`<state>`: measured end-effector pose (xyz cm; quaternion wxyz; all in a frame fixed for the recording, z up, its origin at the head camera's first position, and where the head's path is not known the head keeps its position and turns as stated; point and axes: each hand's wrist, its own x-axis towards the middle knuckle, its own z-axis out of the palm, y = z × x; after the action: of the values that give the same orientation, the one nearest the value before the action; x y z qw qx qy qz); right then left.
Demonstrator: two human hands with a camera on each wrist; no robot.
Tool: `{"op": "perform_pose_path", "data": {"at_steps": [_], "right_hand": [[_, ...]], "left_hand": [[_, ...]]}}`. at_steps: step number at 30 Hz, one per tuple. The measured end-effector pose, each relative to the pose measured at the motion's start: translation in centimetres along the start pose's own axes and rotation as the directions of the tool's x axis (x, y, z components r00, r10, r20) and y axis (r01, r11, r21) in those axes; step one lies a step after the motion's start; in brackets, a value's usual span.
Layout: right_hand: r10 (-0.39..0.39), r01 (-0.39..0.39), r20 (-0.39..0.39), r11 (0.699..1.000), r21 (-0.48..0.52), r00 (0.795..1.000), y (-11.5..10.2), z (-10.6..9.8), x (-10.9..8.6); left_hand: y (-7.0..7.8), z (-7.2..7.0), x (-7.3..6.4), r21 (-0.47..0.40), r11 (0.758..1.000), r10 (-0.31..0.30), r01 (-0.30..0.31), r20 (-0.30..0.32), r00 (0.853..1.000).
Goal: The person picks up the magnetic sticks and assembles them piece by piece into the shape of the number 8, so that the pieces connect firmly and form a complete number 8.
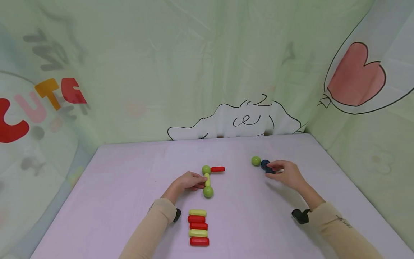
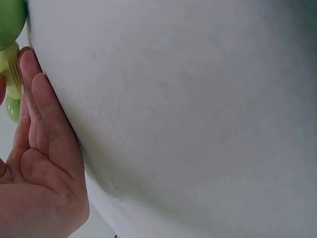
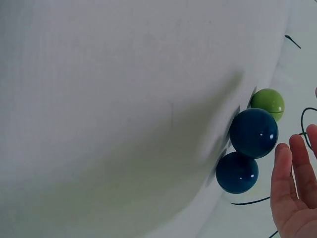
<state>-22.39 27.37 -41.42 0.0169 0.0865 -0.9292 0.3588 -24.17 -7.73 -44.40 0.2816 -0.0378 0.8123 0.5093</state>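
In the head view I have the left hand pinching the yellow rod, a green ball at its twelve o'clock, another green ball at six. Toward four o'clock, my right hand reaches two blue balls; I can't tell whether it grips one. A third green ball sits at their ten.

On my feed, soft light falls on a lilac table before a pale green curtain, with colourful letters at left and a red heart at right.
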Motion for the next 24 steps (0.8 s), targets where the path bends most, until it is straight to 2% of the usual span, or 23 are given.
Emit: {"op": "perform_pose_path", "data": {"at_steps": [10,15,24], "right_hand": [[0.044,-0.044,0.01,0.999,-0.014,0.999,0.59,-0.43,0.14],[0.065,-0.065,0.029,0.998,-0.009,0.997,0.9,-0.41,0.28],[0.068,-0.065,0.04,0.995,-0.082,0.997,0.96,-0.18,0.6]], "left_hand": [[-0.09,0.02,0.09,0.005,1.0,0.015,-0.015,0.011,1.0],[-0.11,-0.04,0.18,0.004,1.0,0.001,-0.001,0.008,1.0],[-0.21,-0.08,0.39,0.0,1.0,-0.005,0.005,0.01,1.0]]}}
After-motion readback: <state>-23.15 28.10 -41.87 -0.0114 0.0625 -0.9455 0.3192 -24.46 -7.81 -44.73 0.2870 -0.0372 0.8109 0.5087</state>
